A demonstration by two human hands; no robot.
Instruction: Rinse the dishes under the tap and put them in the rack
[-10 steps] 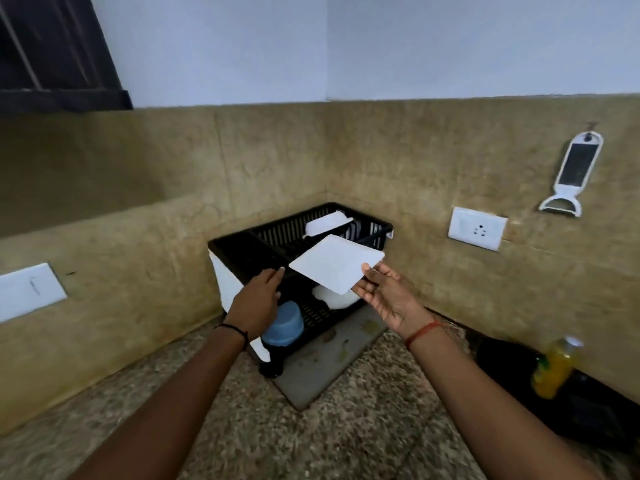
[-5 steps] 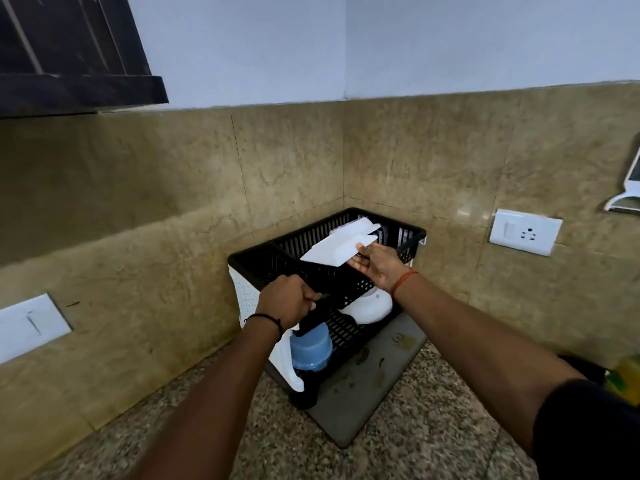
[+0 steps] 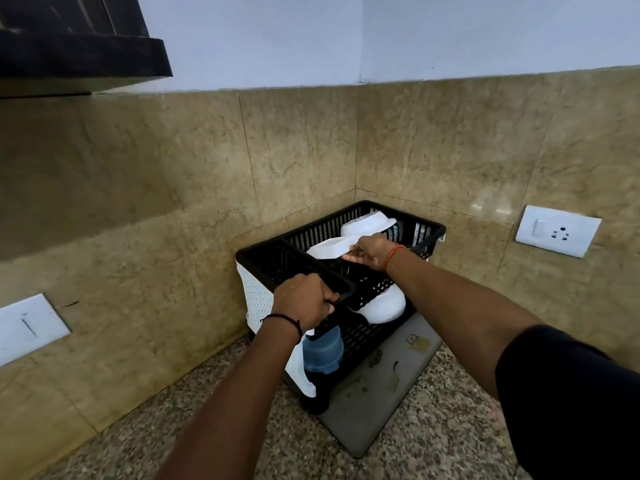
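I'm gripping rack [image 3: 429, 233] rim with left hand [image 3: 304, 299] | right hand [image 3: 370, 252] pinching square plate [image 3: 329, 249], lowering it in | bowls [image 3: 367, 223] already racked | nearly done.

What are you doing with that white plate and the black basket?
A person is putting washed dishes away. Their right hand holds a white square plate over the top of the black dish rack, lowering it in beside another white dish. Their left hand grips the rack's front rim to steady it. A white bowl and a blue cup sit on the lower level.
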